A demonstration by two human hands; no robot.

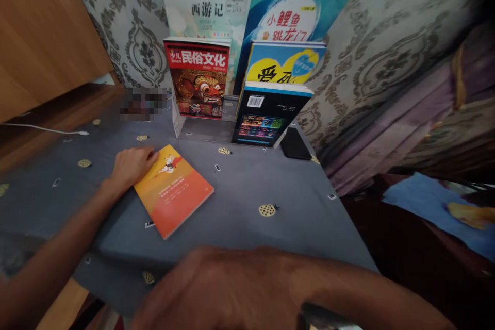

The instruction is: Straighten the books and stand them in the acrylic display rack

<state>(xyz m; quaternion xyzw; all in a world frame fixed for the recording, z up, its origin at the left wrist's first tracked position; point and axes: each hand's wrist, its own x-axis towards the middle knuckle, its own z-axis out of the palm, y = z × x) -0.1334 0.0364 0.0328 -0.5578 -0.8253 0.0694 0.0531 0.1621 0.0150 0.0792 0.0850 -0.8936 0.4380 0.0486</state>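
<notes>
An orange and yellow book point(176, 191) lies flat and at a slant on the grey tablecloth. My left hand point(133, 165) is at its upper left edge, fingers curled in and touching the cover; the fingertips are hidden. Close to the camera, my right hand point(216, 289) hangs low over the table's near edge, blurred, its fingers out of sight. Behind the orange book stands a clear book rack point(204, 129). It holds a red folk culture book point(201, 82), a black book with a barcode point(270, 113), a blue and yellow book point(286, 59) and taller books behind.
A black phone point(296, 143) lies right of the rack. A white cable point(46, 128) runs across the left side, near a wooden cabinet point(50, 31). Patterned wallpaper point(145, 46) backs the table. Curtains point(417, 118) and a blue cloth point(433, 206) are at the right.
</notes>
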